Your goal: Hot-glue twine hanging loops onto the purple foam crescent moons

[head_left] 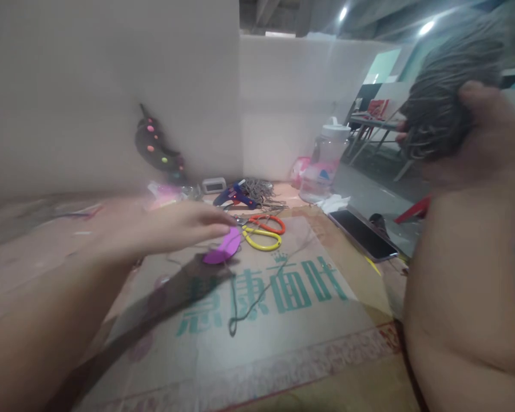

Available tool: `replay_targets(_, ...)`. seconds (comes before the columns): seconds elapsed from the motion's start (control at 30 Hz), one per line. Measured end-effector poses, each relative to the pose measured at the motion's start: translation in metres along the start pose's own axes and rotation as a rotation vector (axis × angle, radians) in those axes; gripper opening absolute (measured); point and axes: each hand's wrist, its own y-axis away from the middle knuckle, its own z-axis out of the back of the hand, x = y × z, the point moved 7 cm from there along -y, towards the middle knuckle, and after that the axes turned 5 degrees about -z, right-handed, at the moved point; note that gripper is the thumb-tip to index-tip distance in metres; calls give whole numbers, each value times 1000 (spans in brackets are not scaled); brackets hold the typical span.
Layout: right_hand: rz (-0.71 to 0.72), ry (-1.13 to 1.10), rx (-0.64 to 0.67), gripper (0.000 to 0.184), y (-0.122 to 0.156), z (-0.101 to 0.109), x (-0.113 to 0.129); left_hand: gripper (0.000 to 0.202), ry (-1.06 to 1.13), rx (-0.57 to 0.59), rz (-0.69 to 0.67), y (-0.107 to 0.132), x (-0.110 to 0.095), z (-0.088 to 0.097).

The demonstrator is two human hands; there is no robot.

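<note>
My right hand [489,126] is raised at the upper right, its fingers wrapped round a thick skein of grey yarn [442,97]. Motion blurs both the hand and the yarn. Low over the mat, my left hand [189,226] pinches the upper edge of a small purple curved piece [225,249] between thumb and fingers. A grey yarn strand [253,309] runs in a loose loop on the mat below that piece. Scissors with one orange and one yellow handle [264,239] lie just right of the left fingertips, with yarn crossing them.
A blue glue gun [236,196], tangled grey yarn [260,191] and a small white display device [214,185] lie behind the scissors. A plastic jug [326,163] stands back right, near a phone [363,234]. A dark decoration with coloured dots [154,143] is by the wall.
</note>
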Motion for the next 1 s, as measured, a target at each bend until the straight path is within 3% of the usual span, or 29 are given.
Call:
replay_targets(0.07,-20,-33,86,27,7,-2,9,40,-94,-122,18,-37,4,-11)
replay_targets(0.2,42,32,213,36,22,-13,24,46,-154,-117,49,-110,11,-55)
replay_targets(0.27,86,64,266,32,27,-22,26,48,-166,-157,64,-136,11,-69)
replay_targets(0.33,49,119,297,30,30,-31,22,35,-153,-171,52,-152,9,-79)
replay_targets(0.4,-47,192,328,28,30,-37,12,24,-126,-195,50,-158,10,-82)
replay_targets(0.5,-153,384,389,37,27,-39,-7,25,-47,-253,55,-156,17,-76)
replay_targets(0.67,-279,989,740,61,28,-39,-62,40,170,-298,80,-148,32,-65)
replay_targets(0.77,-380,1051,849,71,28,-36,-87,40,435,-380,105,-144,41,-61)
replay_targets(0.87,-319,1058,906,70,28,-40,-92,39,748,-426,102,-141,47,-60)
replay_targets(1.0,-264,1078,949,71,30,-44,-94,39,963,-402,30,-137,44,-56)
